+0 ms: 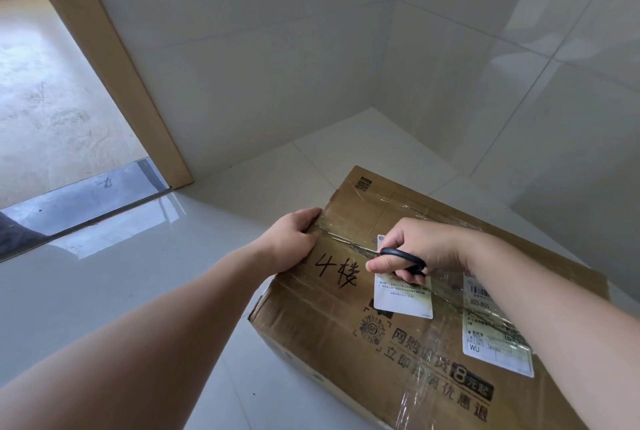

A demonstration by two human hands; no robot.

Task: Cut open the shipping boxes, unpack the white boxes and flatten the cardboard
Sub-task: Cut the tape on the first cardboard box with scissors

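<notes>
Down on the pale tiled floor (pixel 104 291), near the corner of 2 tiled walls, sits a brown cardboard shipping box (pixel 408 353), its top flaps closed and sealed with clear tape. The left hand (pixel 292 242) grips the box's far-left top edge, fingers curled over the rim. The right hand (pixel 415 249) is wrapped around the black handles of a pair of scissors (pixel 403 258), held at the taped centre seam; the blades are hidden under the fingers. Beside that hand lies a white shipping label (pixel 403 298), with a second label (pixel 495 332) further right. Black handwriting (pixel 336 272) marks the lid. A wooden door frame (pixel 104 58) stands at left.
</notes>
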